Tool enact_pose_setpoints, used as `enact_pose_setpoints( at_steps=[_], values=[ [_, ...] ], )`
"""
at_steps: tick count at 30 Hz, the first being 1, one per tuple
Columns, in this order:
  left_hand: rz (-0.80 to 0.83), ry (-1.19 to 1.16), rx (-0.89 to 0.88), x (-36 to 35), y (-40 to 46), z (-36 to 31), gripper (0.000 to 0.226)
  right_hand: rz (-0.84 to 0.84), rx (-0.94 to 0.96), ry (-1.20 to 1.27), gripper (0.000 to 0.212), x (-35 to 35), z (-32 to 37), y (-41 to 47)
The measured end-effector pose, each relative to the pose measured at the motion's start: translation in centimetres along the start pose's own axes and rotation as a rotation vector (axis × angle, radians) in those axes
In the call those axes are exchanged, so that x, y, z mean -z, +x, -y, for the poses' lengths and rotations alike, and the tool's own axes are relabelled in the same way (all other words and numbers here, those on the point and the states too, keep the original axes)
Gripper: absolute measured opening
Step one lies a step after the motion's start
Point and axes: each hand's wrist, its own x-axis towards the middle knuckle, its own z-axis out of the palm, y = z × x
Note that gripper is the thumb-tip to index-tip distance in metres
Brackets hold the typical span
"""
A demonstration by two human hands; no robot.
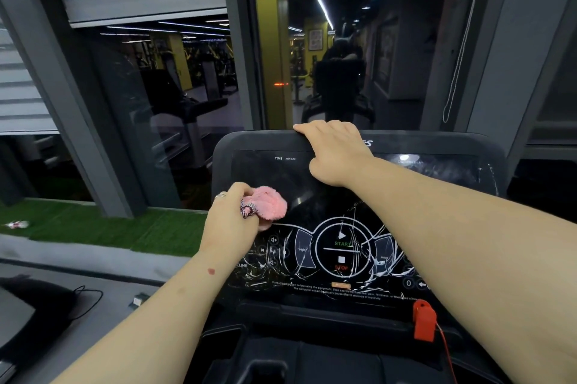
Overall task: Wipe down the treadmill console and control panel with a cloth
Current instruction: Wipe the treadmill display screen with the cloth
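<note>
The black treadmill console (pixel 437 174) fills the lower middle of the head view, its dark display above a cracked control panel (pixel 342 251) with START and STOP marks. My left hand (pixel 229 218) grips a fluffy pink cloth (pixel 270 204) and presses it against the left side of the display, just above the panel's curved line. My right hand (pixel 334 152) holds the console's top edge, fingers curled over the rim and thumb on the screen.
A red safety key (pixel 424 322) with a red cord sits clipped below the panel at the right. Glass windows and grey pillars stand right behind the console. Green artificial turf (pixel 109 229) lies to the left, and another machine with a black cable sits at lower left.
</note>
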Motion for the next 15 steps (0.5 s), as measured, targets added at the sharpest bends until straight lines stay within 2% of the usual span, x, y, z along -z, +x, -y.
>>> enact_pose_setpoints(
  at_steps=[2,4,6,8,10,11,14,15],
  values=[
    [0.016,-0.086,0.019,0.2,-0.3,-0.7,0.034,0.000,0.000,-0.005,0.079,0.0,0.0,0.0],
    [0.065,-0.312,0.098,0.5,-0.6,-1.7,0.032,-0.001,0.002,-0.015,0.079,-0.1,0.0,0.0],
    [0.111,-0.579,0.260,0.7,-0.8,-2.7,0.035,-0.001,0.004,-0.016,0.079,-0.1,-0.1,0.0],
    [0.126,-0.707,0.416,1.0,-0.6,-3.2,0.028,0.001,0.005,-0.011,0.079,-0.1,-0.1,0.0],
    [0.138,-0.808,0.481,1.1,-0.1,-3.3,0.020,-0.004,0.006,-0.014,0.079,-0.1,0.0,0.0],
    [0.136,-0.844,0.501,1.3,0.0,-3.2,0.023,-0.005,0.005,-0.014,0.079,-0.1,0.0,0.0],
    [0.162,-0.982,0.621,1.9,0.1,-3.4,0.050,0.000,0.004,-0.009,0.078,0.0,-0.1,0.0],
    [0.180,-1.028,0.646,2.1,0.0,-3.6,0.047,0.001,0.004,-0.009,0.079,0.0,0.0,0.0]
  ],
)
